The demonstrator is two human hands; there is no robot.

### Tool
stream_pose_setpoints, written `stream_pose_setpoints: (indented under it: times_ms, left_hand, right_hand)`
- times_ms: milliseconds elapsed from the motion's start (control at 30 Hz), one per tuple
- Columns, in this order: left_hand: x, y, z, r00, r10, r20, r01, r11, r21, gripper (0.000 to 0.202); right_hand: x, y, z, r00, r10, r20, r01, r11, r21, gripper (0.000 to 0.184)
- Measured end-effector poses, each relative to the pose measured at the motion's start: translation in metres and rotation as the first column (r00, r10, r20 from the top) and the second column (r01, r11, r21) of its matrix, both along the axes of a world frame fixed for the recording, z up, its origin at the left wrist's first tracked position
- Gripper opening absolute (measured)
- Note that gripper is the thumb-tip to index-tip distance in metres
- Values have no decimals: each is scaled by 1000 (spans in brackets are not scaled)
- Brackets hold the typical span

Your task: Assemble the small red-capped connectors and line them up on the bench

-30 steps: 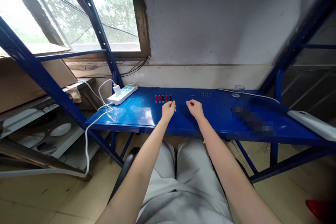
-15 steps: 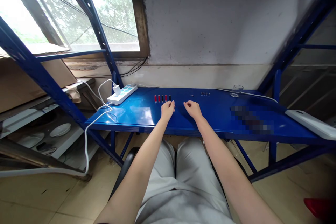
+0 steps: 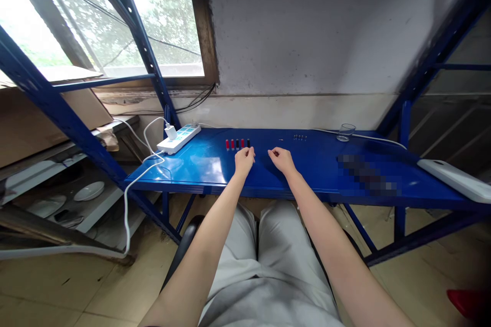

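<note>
My left hand (image 3: 244,161) rests on the blue table with its fingers curled closed, just in front of a row of small upright pieces. The row mixes red pieces (image 3: 227,145) and black pieces (image 3: 237,144), each with a pale lower end. Close to its right end, a black piece (image 3: 248,143) stands just beyond my left fingers. To the right, my right hand (image 3: 283,159) is also loosely closed on the table, apart from the left. Nothing shows in either hand. Beyond my right hand lie a tiny thin piece (image 3: 281,139) and several tiny metallic pieces (image 3: 300,137).
A white power strip (image 3: 179,138) with a plugged-in charger sits at the left of the blue table (image 3: 314,176). Toward the right are a clear glass (image 3: 346,132), a blurred-out dark object (image 3: 366,173) and a white flat device (image 3: 454,180). Blue frame posts rise at both sides.
Both hands stay in place with fingers curled, and the small pieces have not moved. Only the camera's view shifts very slightly.
</note>
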State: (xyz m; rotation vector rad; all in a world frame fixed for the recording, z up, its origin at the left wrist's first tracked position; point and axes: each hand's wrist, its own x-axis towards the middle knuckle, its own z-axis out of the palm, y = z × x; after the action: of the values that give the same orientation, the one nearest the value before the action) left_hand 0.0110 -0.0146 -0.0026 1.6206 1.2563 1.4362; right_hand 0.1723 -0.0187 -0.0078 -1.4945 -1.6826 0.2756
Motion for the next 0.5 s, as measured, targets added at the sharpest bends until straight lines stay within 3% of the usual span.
stream_pose_setpoints:
  times_ms: [167, 300, 400, 500]
  left_hand:
    - [-3, 5, 0, 982, 90, 164, -82, 995, -56, 34]
    - [-7, 9, 1, 913, 208, 352, -167, 976, -142, 32]
    - [-9, 10, 2, 862, 256, 438, -199, 965, -174, 30]
    - [-10, 11, 2, 834, 285, 472, -226, 958, -179, 30]
  right_hand:
    - [0, -1, 0, 1000, 17, 14, -17, 1000, 17, 31]
    - [-7, 4, 3, 997, 54, 58, -57, 997, 55, 25]
    - [-19, 13, 8, 982, 67, 177, -78, 995, 54, 25]
    - [-35, 26, 12, 949, 49, 312, -35, 998, -52, 23]
